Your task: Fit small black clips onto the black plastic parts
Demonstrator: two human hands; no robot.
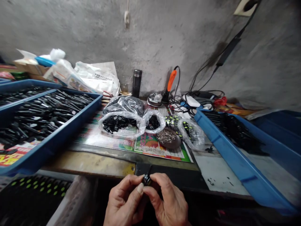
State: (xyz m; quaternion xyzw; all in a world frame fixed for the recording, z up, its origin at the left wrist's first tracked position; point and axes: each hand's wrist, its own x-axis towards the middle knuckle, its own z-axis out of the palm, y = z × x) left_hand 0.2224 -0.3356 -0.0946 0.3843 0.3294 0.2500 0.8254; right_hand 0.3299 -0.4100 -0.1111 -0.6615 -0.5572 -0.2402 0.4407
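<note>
At the bottom centre, my left hand (125,202) and my right hand (168,201) meet, fingers pinched together on a small black part (147,179) held between their fingertips. They hover just in front of the near edge of the workbench (94,163). Behind them lie clear plastic bags of small black parts (121,122) and a dark dish of tiny screws (168,137) on a colourful printed sheet (150,146).
A blue tray (44,144) of long black parts sits on the left, another blue tray (235,157) on the right. An orange-handled tool (170,83), a dark flask (137,82), cables and papers stand along the concrete wall. A bin of green-dotted black pieces (35,191) sits lower left.
</note>
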